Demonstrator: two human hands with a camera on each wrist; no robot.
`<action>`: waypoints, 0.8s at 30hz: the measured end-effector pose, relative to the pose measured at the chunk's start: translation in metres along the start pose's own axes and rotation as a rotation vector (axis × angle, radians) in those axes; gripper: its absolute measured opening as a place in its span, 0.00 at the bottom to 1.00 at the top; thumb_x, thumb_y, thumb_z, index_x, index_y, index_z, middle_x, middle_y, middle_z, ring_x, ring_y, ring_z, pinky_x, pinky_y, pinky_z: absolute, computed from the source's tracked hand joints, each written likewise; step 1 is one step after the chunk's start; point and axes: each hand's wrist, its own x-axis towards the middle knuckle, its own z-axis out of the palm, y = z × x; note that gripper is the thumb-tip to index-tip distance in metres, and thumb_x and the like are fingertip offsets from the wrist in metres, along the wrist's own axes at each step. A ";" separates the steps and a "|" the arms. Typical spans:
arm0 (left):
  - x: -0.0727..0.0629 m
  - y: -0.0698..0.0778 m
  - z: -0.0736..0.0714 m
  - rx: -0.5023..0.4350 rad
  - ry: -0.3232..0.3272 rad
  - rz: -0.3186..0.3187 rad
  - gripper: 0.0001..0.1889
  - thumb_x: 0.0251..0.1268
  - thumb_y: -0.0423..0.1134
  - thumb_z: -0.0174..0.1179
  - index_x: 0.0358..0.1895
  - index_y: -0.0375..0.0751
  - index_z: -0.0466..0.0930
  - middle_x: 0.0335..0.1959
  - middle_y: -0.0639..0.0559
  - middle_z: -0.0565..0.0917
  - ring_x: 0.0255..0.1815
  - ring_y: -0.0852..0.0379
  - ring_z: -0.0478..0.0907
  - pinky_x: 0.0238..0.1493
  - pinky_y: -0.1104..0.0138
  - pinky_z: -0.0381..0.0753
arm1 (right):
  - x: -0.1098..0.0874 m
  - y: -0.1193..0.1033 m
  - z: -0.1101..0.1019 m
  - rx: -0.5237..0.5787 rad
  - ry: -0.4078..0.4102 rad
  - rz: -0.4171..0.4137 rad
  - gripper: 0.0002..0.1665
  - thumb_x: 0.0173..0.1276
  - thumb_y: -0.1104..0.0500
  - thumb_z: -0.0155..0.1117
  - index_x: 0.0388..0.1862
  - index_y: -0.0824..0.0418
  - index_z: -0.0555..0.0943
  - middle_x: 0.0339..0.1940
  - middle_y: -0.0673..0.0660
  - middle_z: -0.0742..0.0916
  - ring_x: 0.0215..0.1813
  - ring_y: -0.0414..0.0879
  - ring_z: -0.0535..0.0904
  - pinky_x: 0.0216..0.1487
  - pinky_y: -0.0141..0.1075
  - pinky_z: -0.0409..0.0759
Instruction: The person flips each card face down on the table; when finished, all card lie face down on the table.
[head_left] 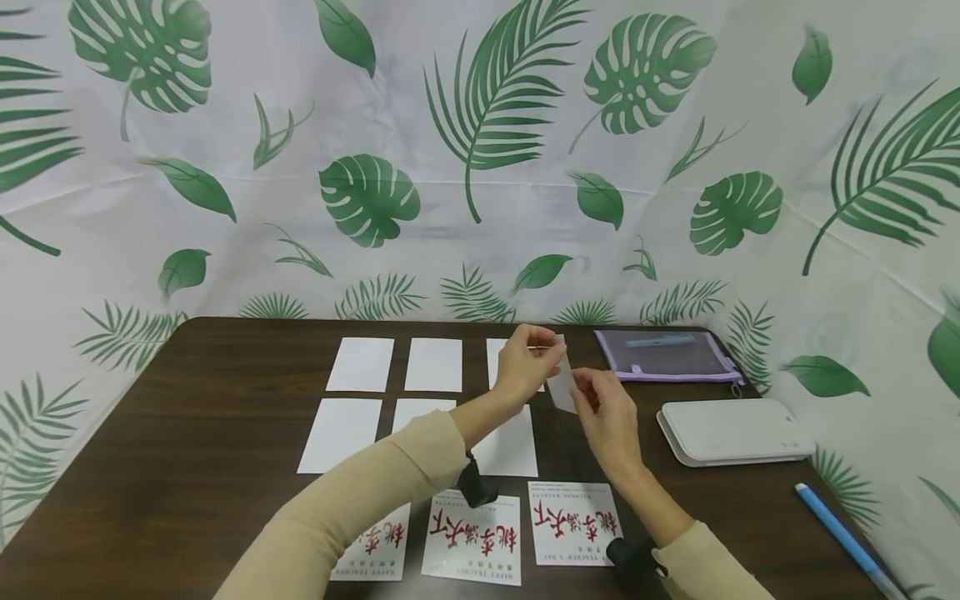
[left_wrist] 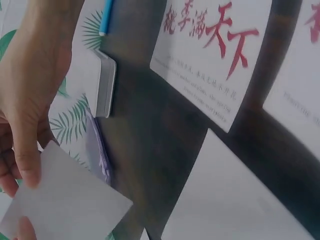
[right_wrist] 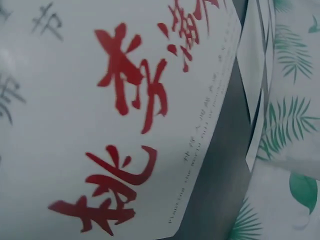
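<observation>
Above the far right part of the table, both hands hold a small white card (head_left: 562,385) upright between them. My left hand (head_left: 528,362) pinches its upper edge, and my right hand (head_left: 609,417) grips the lower right side. From the left wrist view, the right hand (left_wrist: 27,105) has its thumb and fingers on the card (left_wrist: 70,195), while one left fingertip (left_wrist: 26,229) shows at the bottom edge. The card's visible face is blank. The right wrist view shows a printed card (right_wrist: 90,150) with red characters; the right hand is outside that view.
Blank white cards (head_left: 360,364) lie in two rows under the left arm. Three cards with red characters (head_left: 472,542) line the near side. To the right are a purple-edged mesh pouch (head_left: 667,354), a flat white device (head_left: 735,431) and a blue pen (head_left: 843,533). A leaf-patterned cloth (head_left: 480,208) hangs behind.
</observation>
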 end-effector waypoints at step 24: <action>-0.028 -0.063 -0.018 0.433 -0.087 -0.012 0.16 0.48 0.26 0.68 0.43 0.30 0.81 0.33 0.43 0.84 0.33 0.56 0.83 0.32 0.73 0.80 | -0.013 0.045 -0.019 0.118 -0.273 0.601 0.17 0.57 0.70 0.66 0.47 0.69 0.80 0.27 0.59 0.80 0.25 0.37 0.70 0.24 0.26 0.68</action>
